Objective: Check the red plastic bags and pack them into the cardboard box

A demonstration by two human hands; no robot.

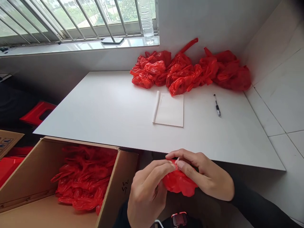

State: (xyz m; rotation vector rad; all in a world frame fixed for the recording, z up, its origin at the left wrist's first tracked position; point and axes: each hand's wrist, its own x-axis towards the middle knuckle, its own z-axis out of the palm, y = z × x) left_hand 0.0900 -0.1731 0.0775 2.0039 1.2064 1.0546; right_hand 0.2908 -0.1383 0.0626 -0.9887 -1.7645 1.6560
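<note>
A crumpled red plastic bag (179,183) is bunched between my two hands, just off the table's front edge. My left hand (150,186) pinches it from the left, thumb and fingers pressed together at its top. From the right, my right hand (204,175) grips the same bag, with the thumb and index finger meeting close to the left fingertips. The bag's lower part puffs out below the fingers. To the left, an open cardboard box (128,177) holds a heap of red plastic bags (85,177).
On the white table (102,107) lie a notepad (171,110) and a pen (217,106). More crumpled red bags (182,71) line the wall. A water bottle (146,23) and a flat dark device (112,40) rest on the barred window's sill.
</note>
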